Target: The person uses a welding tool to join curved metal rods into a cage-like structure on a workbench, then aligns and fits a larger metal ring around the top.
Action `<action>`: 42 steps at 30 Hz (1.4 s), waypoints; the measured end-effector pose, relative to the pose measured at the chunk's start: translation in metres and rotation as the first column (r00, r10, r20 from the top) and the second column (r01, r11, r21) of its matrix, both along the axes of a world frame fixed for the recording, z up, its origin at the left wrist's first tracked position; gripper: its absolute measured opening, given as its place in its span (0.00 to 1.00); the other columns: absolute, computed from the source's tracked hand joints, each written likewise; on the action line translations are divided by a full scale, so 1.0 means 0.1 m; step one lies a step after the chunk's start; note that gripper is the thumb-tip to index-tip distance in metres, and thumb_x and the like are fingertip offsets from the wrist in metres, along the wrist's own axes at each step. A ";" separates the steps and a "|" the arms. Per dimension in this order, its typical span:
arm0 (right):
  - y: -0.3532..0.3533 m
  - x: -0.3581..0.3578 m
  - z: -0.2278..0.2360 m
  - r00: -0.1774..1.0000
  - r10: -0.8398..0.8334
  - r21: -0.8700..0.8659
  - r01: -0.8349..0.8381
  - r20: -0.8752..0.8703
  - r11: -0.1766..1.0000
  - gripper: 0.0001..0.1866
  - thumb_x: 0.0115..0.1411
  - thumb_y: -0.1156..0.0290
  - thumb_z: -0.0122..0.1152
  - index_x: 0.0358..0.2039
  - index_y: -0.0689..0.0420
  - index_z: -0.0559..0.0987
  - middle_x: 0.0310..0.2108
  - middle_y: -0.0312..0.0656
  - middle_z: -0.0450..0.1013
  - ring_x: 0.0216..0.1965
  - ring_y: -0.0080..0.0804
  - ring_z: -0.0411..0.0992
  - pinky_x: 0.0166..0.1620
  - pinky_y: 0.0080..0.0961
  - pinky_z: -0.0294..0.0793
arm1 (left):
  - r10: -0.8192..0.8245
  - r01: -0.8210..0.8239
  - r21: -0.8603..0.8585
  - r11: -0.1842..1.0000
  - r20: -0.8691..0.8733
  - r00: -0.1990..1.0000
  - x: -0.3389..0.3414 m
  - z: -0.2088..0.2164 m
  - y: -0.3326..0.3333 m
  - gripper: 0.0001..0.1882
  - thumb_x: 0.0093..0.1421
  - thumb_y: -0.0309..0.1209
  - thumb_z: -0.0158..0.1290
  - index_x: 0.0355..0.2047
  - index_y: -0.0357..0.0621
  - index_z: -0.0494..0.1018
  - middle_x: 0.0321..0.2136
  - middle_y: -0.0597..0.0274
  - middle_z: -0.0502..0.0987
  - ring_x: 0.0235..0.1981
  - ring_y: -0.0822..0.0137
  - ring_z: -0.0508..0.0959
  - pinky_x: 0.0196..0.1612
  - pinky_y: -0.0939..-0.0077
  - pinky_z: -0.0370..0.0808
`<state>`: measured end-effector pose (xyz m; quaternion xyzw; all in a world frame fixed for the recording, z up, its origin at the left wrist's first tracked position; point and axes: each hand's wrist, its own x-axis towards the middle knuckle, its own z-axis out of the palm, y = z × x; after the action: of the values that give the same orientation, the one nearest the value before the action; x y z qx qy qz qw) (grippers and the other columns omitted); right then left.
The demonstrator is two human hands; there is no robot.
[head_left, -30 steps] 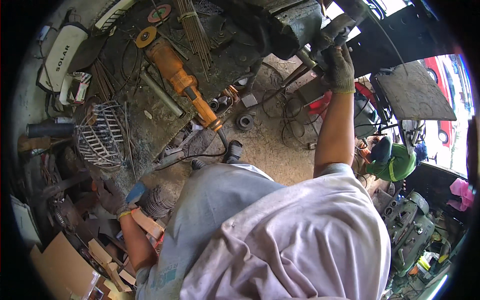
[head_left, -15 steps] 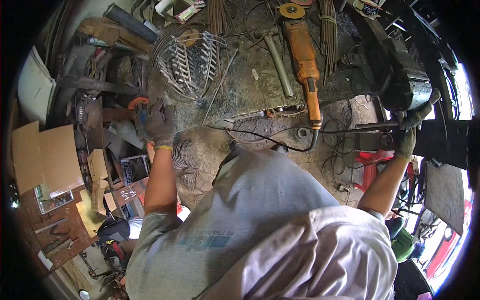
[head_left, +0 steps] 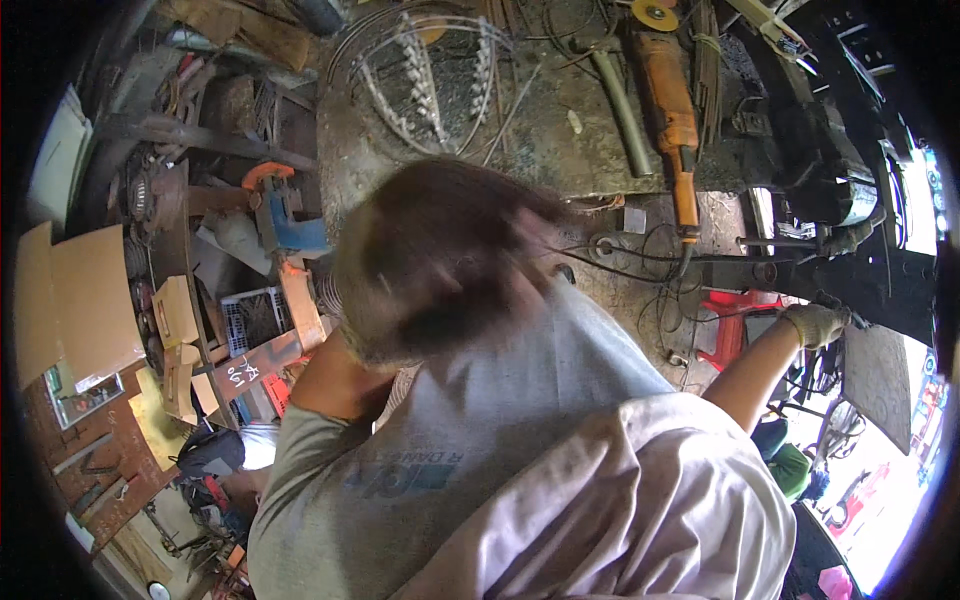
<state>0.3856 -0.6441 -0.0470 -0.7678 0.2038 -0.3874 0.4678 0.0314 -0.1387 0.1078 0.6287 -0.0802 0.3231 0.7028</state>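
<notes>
My left hand (head_left: pixel 440 260), in a dark glove, is raised close in front of my chest, smeared by motion; its fingers cannot be made out. It covers the near edge of the workbench. My right hand (head_left: pixel 815 325), in a pale glove with dark fingertips, is at the near edge of a dark metal beam (head_left: pixel 860 280), below the bench vise (head_left: pixel 835 190). Its fingers look spread; contact with the beam is unclear. A bent-rod metal frame (head_left: pixel 420 85) with bumpy strips lies on the workbench (head_left: pixel 540 150). Right of it rest a metal bar (head_left: pixel 622 115) and an orange angle grinder (head_left: pixel 668 100).
Thin rods (head_left: pixel 708 70) lie bundled beside the grinder. Its black cable (head_left: pixel 660 265) trails toward the floor, near loose wires. A red plastic stool (head_left: pixel 735 325) stands at right. At left are a blue metal tool (head_left: pixel 295 230), shelving and cardboard (head_left: pixel 105 310).
My left hand has left the blue tool at left and swung up before my chest. My right hand has moved from the vise down toward me. The view has shifted slightly.
</notes>
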 end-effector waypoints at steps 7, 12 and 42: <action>1.32 -0.82 0.72 0.871 0.261 0.161 -0.353 0.415 0.922 0.14 0.66 0.67 0.53 0.45 0.64 0.78 0.35 0.44 0.78 0.35 0.35 0.76 0.41 0.32 0.78 | -0.661 0.730 -0.236 0.642 0.313 0.682 -0.09 0.44 -0.32 0.09 0.63 0.27 0.60 0.42 0.36 0.77 0.42 0.49 0.82 0.37 0.62 0.83 0.44 0.69 0.79; 1.73 -1.36 0.78 0.808 0.447 0.100 -0.518 0.385 0.850 0.21 0.68 0.71 0.52 0.60 0.64 0.70 0.41 0.45 0.78 0.40 0.32 0.76 0.45 0.31 0.80 | -0.728 0.839 -0.255 0.481 0.417 0.544 -0.25 0.52 -0.17 0.11 0.63 0.28 0.60 0.43 0.36 0.78 0.41 0.49 0.82 0.36 0.62 0.83 0.43 0.67 0.80; 4.64 -0.56 0.83 0.423 0.667 -0.157 -0.893 -0.613 0.422 0.34 0.63 0.46 0.56 0.61 0.59 0.75 0.58 0.58 0.74 0.60 0.55 0.72 0.63 0.42 0.70 | -0.787 0.840 -0.119 0.529 0.302 0.539 -0.09 0.52 0.25 0.21 0.58 0.34 0.65 0.49 0.35 0.79 0.44 0.50 0.82 0.36 0.63 0.83 0.43 0.65 0.81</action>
<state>0.3293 -0.1801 0.0355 -0.9227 -0.1868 0.0452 0.3341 0.0225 -0.1135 0.1596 0.3855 -0.3981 0.0280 0.8319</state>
